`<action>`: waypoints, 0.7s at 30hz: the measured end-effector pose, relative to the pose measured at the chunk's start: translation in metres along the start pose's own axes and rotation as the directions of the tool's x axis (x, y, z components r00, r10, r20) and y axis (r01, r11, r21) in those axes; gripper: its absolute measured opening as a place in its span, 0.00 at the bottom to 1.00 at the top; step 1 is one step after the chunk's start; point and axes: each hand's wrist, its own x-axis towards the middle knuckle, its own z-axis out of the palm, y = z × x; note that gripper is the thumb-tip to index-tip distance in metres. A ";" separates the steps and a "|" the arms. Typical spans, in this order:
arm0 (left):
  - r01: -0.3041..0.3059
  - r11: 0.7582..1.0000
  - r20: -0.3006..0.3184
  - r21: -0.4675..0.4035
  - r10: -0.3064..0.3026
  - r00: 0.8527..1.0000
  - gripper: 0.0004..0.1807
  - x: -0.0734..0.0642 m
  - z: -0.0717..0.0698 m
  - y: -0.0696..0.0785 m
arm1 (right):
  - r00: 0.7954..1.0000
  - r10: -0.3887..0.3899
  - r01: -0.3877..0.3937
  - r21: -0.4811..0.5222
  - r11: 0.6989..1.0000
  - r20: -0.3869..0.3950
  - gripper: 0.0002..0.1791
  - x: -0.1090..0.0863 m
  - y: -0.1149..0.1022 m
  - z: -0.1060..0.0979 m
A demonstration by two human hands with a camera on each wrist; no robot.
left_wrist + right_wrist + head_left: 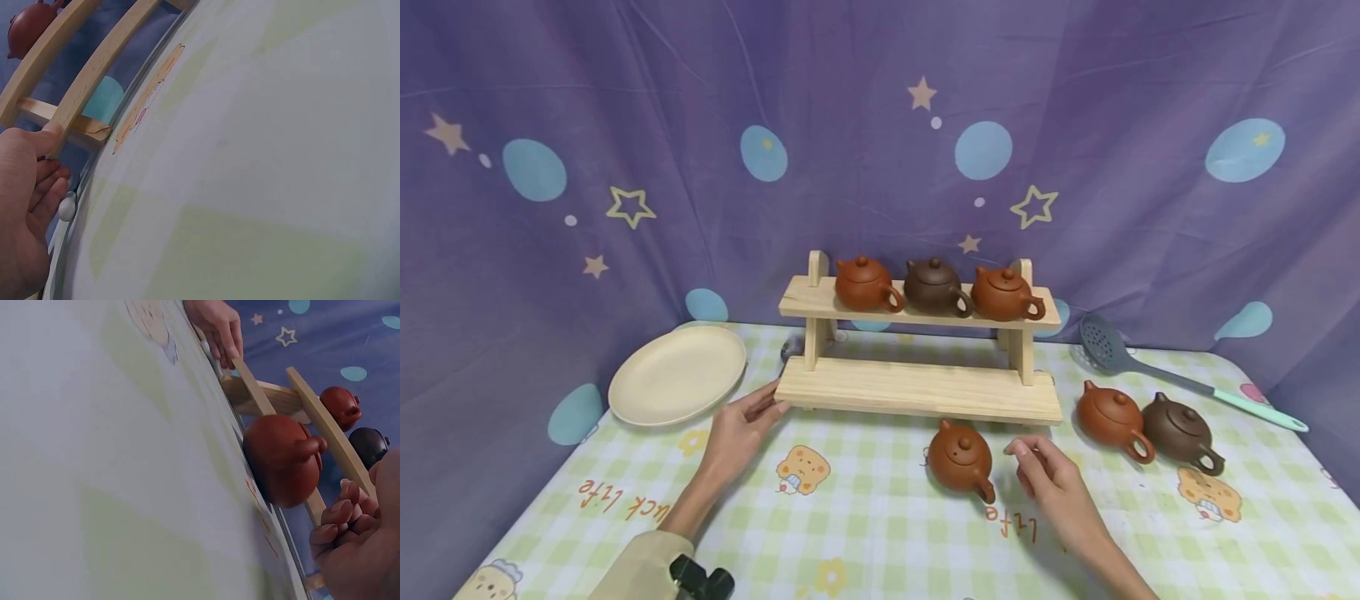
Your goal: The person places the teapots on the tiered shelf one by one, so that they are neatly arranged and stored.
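Beside the front teapot (958,460), "Life" (1005,522) upside down on cloth (880,533), right hand (1062,493) half-curled, apparently empty, wooden rack (917,387) in left hand (736,437).

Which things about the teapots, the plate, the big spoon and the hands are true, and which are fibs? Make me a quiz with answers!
1. A dark teapot sits between two reddish teapots. True.
2. The right hand holds a teapot. False: the right hand holds nothing; the front teapot is beside it.
3. The left hand grips the wooden shelf. True.
4. The plate is right of the shelf. False: the plate is left of it.
5. The slotted spoon has a mint-green handle end. True.
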 end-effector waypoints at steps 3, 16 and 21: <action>0.003 1.000 0.001 0.001 -0.003 1.000 0.30 0.000 0.000 0.000 | 1.000 0.015 -0.015 0.012 1.000 -0.004 0.12 -0.005 0.000 0.002; 0.018 1.000 0.006 -0.006 -0.018 1.000 0.31 0.000 -0.001 0.001 | 0.987 0.148 -0.153 0.081 0.985 0.058 0.11 -0.020 0.002 0.013; 0.020 1.000 0.007 -0.004 -0.020 1.000 0.31 0.000 0.000 0.000 | 0.983 0.149 -0.159 0.092 0.983 0.102 0.12 -0.022 0.004 0.015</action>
